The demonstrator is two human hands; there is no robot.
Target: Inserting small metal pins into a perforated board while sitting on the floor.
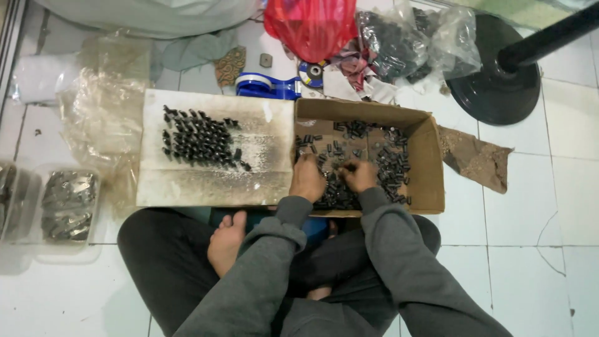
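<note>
White tile floor, person sitting cross-legged, looking down at a box (430,162) of small black parts (390,163) directly ahead.

Both hands are inside the box, at its near edge. Left hand (307,179) sits at the box's 7 o'clock corner, knuckles up, fingers curled down into the pile; can't tell whether it has a part pinched. Right hand (358,175) is just beside it toward 3 o'clock, fingers bunched at the tips as if on a part or two, but the grip itself is hidden.

Key relation: loose parts lie thickest from the right hand out toward 2 to 3 o'clock along the box's right wall, so the right hand is nearer that heap. Thin scatter sits at 12 o'clock from the left hand. Parts are short and lie every which way, no common axis.

Board (187,181) touches the box on its left side, at 9 o'clock from the left hand, which is the nearer one to it. Sorted rows (199,138) of the same parts lie on it, rows running left-right.

Clear tub (67,206) of grey pieces sits well apart at 9 o'clock.
</note>
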